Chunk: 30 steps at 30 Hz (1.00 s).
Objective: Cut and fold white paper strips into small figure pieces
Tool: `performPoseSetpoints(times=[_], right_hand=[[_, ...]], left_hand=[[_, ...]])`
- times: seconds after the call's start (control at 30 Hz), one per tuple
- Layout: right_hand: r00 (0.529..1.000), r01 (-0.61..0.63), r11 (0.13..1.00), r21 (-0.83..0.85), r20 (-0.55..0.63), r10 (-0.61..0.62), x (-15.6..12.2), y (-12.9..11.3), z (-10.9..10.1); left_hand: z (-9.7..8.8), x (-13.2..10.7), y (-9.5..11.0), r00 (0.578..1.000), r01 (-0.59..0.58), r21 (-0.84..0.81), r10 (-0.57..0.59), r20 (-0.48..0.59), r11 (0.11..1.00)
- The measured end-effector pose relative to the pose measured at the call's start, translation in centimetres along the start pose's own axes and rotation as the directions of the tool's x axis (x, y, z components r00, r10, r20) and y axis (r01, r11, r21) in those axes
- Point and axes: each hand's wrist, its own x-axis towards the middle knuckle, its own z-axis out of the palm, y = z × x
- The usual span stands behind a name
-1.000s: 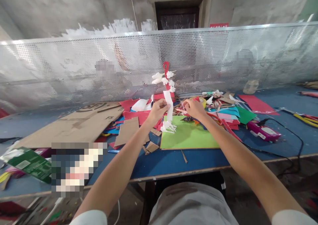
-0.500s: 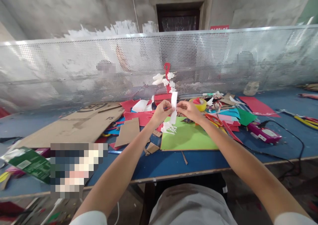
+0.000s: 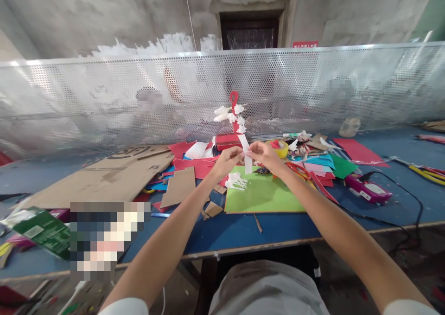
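Between my two hands stands a narrow white paper strip (image 3: 248, 165), raised over the far edge of a lime-green sheet (image 3: 267, 196). My left hand (image 3: 229, 159) pinches the strip's middle from the left side. From the right, the fingertips of my right hand (image 3: 263, 155) close on the same spot. A cut white paper piece with thin prongs (image 3: 236, 181) lies on the green sheet, just below the strip. Behind my hands rises a red upright piece (image 3: 234, 97) with white paper flowers (image 3: 232, 117) on it.
Brown cardboard (image 3: 114, 173) covers the table's left part. Yellow tape (image 3: 282, 149), orange-handled scissors (image 3: 299, 170) and paper scraps lie beyond my right hand. A purple corded device (image 3: 368, 188) and pliers (image 3: 426, 172) are at right. A perforated metal screen (image 3: 194, 92) stands behind.
The white strip has tilted, its top now leaning left and its lower end swung right. Both hands keep their pinch on it. The view has shifted slightly upward.
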Motion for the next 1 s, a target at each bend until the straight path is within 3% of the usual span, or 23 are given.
performPoseSetpoints(times=[0.33, 1.0], right_hand=[[1.000, -0.010, 1.000, 0.004, 0.001, 0.010, -0.04, 0.06, -0.08], [0.998, -0.021, 0.996, -0.089, 0.053, 0.026, -0.39, -0.37, -0.25]], left_hand=[[-0.27, 0.01, 0.10, 0.998, 0.018, -0.017, -0.018, -0.059, 1.000], [-0.37, -0.12, 0.68, 0.997, 0.037, 0.052, -0.034, -0.063, 0.998]])
